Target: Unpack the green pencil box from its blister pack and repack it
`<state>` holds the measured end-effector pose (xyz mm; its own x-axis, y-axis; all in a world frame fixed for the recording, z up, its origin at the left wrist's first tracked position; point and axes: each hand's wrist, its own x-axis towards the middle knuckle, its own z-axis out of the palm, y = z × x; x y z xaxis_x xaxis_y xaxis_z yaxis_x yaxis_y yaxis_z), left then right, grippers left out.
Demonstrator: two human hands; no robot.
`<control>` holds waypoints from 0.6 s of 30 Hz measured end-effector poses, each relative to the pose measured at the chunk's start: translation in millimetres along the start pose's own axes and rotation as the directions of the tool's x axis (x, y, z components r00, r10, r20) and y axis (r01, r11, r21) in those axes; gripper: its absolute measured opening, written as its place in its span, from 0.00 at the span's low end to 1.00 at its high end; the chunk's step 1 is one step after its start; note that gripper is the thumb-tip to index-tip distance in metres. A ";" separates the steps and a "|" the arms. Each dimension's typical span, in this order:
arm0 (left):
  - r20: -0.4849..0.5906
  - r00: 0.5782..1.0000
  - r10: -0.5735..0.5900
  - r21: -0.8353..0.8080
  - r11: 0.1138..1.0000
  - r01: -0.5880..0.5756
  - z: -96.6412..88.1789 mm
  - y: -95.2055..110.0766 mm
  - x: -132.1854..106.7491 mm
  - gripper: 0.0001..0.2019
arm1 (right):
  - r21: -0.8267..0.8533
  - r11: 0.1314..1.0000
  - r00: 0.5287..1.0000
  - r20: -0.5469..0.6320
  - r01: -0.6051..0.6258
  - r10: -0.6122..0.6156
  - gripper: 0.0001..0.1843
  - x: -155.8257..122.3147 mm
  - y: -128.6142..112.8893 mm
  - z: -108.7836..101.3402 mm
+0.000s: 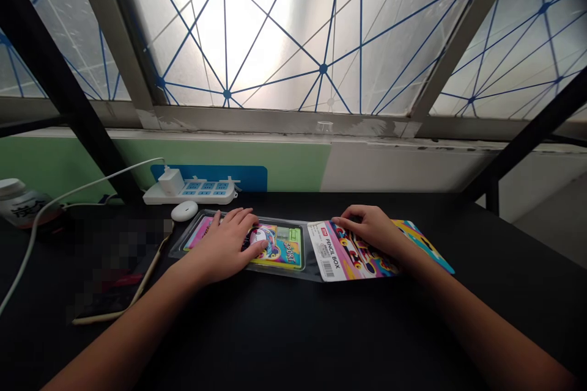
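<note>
With the white power strip [195,194] taken as the landmark, the pencil box [287,249] is seen nearer the person and slightly to the right of it, lying flat on the black desk [293,330] in clear plastic packaging [312,267]. The printed card [326,250], marked PENCIL BOX, is placed farther right of the strip; how it is joined to the plastic cannot be told. The card could be creased or torn if it were pulled sideways while the box is pinned down, and the thin plastic could be bent by too much weight. The round white case [184,211], just in front of the strip, could be knocked if the packaging were pushed left. The white cable [33,238], looped to the left of the strip, could be snagged by a wide sweep of the left forearm.

The left hand [232,241], in front of the strip, is loosely spread and laid palm-down across the box and packaging; nothing is seen to be gripped by it. The right hand [372,229], well to the right of the strip, is half curled over the card; whether the card is pinched or only touched cannot be made out
</note>
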<state>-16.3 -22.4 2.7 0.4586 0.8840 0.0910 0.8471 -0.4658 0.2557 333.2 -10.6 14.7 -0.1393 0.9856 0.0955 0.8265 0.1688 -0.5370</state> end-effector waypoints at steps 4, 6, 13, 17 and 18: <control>-0.016 1.000 -0.019 -0.027 0.999 0.018 0.7 1.8 0.1 0.24 | -0.007 1.000 0.999 -0.040 -0.005 0.005 0.22 -3.0 -5.4 4.6; -0.030 0.999 -0.018 -0.049 0.999 0.017 1.1 4.9 0.2 0.22 | -0.010 1.000 0.999 -0.048 -0.002 0.002 0.22 -4.8 -10.0 11.5; -0.095 0.995 0.002 -0.295 0.955 -0.030 3.4 39.9 -4.6 0.19 | -0.035 0.999 1.000 -0.015 0.003 -0.004 0.21 -6.1 -26.3 38.6; -0.129 0.992 -0.014 -0.567 0.821 -0.062 0.6 54.4 -10.0 0.20 | -0.053 0.998 0.999 0.016 0.033 -0.032 0.22 -5.3 -29.9 42.7; -0.134 0.990 -0.034 -0.636 0.769 -0.060 -1.0 53.5 -10.2 0.19 | -0.055 0.998 0.999 0.026 0.034 -0.033 0.22 -5.1 -28.9 41.6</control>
<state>24.1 -56.2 16.4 0.3899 0.8966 0.2101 0.4531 -0.3855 0.8038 287.3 -20.3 -5.1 -0.1807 0.9793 0.0908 0.8498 0.2020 -0.4869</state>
